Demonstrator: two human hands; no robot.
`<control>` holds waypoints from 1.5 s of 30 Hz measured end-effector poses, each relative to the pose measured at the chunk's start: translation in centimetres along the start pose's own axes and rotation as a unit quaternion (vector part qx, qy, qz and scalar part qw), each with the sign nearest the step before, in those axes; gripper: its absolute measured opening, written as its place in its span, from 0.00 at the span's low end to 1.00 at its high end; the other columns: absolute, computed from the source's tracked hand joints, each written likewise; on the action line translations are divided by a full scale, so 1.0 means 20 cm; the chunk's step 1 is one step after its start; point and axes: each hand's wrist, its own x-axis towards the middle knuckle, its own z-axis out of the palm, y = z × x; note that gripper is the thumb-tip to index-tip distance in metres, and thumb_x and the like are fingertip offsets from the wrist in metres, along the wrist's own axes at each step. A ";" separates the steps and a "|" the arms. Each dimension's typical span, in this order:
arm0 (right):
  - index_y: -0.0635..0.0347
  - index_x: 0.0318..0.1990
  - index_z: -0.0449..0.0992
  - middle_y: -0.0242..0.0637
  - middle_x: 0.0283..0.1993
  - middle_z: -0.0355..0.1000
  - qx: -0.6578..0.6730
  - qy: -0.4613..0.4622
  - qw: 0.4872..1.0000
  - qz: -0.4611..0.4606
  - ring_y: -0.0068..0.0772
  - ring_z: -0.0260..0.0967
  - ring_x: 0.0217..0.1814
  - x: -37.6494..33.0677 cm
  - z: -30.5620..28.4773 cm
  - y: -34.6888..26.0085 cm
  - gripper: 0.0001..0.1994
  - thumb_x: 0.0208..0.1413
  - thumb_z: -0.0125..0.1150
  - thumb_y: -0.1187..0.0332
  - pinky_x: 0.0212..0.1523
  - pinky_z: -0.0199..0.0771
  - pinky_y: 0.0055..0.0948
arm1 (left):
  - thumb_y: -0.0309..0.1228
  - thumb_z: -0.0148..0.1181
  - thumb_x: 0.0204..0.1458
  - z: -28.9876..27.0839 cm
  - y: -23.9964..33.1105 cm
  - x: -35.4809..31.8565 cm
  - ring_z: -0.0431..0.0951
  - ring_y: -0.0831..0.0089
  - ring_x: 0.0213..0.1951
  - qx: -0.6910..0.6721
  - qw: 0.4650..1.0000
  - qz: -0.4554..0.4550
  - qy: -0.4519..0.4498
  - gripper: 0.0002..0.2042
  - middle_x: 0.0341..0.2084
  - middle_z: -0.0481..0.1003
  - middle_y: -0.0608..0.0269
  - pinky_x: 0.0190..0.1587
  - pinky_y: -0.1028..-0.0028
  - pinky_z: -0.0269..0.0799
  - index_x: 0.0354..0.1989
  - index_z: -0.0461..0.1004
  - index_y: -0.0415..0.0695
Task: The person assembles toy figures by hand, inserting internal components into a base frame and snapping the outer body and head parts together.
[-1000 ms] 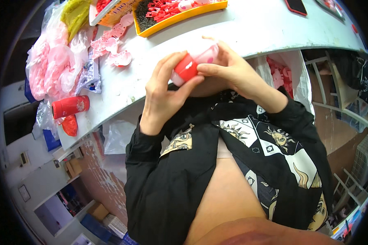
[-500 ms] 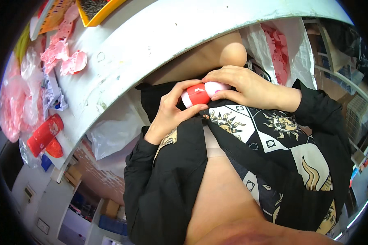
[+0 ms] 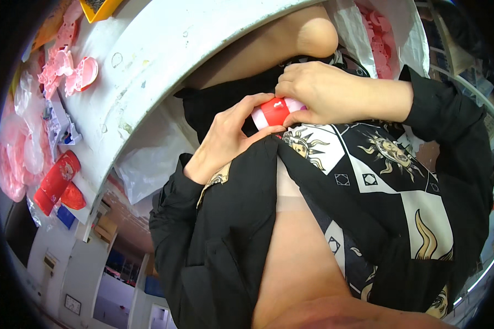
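From the head view, the white worktop (image 3: 164, 60) is curving across the top, its surface showing scuffs and stains, with a tiled floor showing far below at the lower left. Pink moulded plastic pieces (image 3: 66, 71) are lying on it near a yellow tray (image 3: 96, 8) whose contents I cannot make out; a red cylindrical tube (image 3: 56, 181) is sitting at the worktop's edge beside clear plastic bags (image 3: 22, 148). Below the worktop, close to the body, the left hand (image 3: 225, 140) and right hand (image 3: 324, 93) are both pinching a small red and pink capsule (image 3: 274, 111) between fingertips, over a black patterned shirt (image 3: 379, 170).
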 end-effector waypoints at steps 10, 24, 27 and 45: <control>0.67 0.37 0.73 0.45 0.34 0.71 0.020 0.033 0.999 -0.005 0.47 0.69 0.41 -0.02 0.05 0.02 0.19 0.43 0.69 0.60 0.42 0.70 0.39 | 0.31 0.69 0.46 -0.03 0.05 0.01 0.78 0.55 0.45 -0.003 0.999 -0.030 -0.039 0.23 0.45 0.75 0.49 0.47 0.70 0.74 0.50 0.69 0.37; 0.68 0.61 0.59 0.51 0.62 0.63 0.627 0.318 0.708 -0.066 0.40 0.65 0.62 0.23 -0.20 -0.18 0.26 0.67 0.42 0.54 0.61 0.65 0.34 | 0.21 0.61 0.53 -0.03 0.19 0.17 0.72 0.68 0.52 -0.499 0.829 0.083 0.238 0.20 0.50 0.69 0.53 0.53 0.70 0.70 0.51 0.60 0.38; 0.69 0.59 0.61 0.51 0.58 0.67 0.615 0.322 0.716 -0.075 0.39 0.69 0.57 0.26 -0.20 -0.16 0.26 0.66 0.44 0.54 0.58 0.69 0.33 | 0.24 0.61 0.54 -0.02 0.21 0.19 0.72 0.69 0.51 -0.480 0.841 0.094 0.232 0.20 0.50 0.70 0.53 0.54 0.70 0.69 0.52 0.61 0.37; 0.63 0.49 0.71 0.32 0.40 0.74 0.627 0.318 0.710 -0.034 0.18 0.71 0.42 0.13 -0.17 -0.12 0.18 0.59 0.59 0.59 0.45 0.71 0.20 | 0.18 0.62 0.51 0.02 0.23 0.19 0.74 0.66 0.51 -0.408 0.877 0.035 0.251 0.25 0.50 0.71 0.49 0.55 0.69 0.70 0.58 0.62 0.30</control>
